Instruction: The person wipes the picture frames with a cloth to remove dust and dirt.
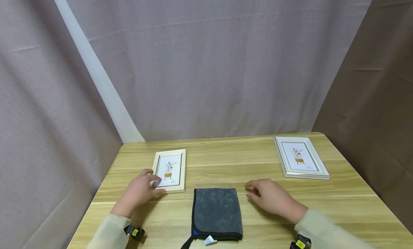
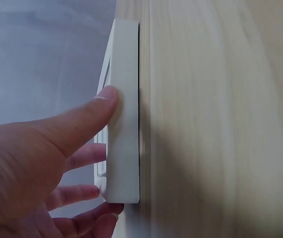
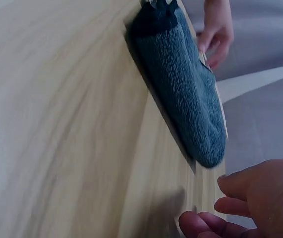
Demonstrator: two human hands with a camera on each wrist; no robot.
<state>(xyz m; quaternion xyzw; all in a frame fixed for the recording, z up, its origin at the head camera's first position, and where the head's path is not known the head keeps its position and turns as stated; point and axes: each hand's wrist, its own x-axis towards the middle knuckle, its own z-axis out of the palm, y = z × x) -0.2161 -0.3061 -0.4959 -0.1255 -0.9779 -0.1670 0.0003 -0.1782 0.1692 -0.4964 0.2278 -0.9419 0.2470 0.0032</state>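
A cream picture frame (image 1: 182,170) lies face up on the left, with a print of flowers in an orange pot. My left hand (image 1: 141,188) grips its near left corner. In the left wrist view the thumb presses the frame's near edge (image 2: 124,124), while the other fingers (image 2: 77,196) come round the left side and over the face. A folded grey cloth (image 1: 217,210) with black edging lies in the middle of the table. Just right of it, my right hand (image 1: 272,197) hovers low with loosely bent fingers, holding nothing.
Toward the back right of the wooden table (image 1: 226,156) lies a white picture frame (image 1: 282,157) with a similar print. A strap and a small white tag (image 1: 210,240) stick out from the cloth's near edge. Grey curtains (image 1: 219,62) stand behind the table.
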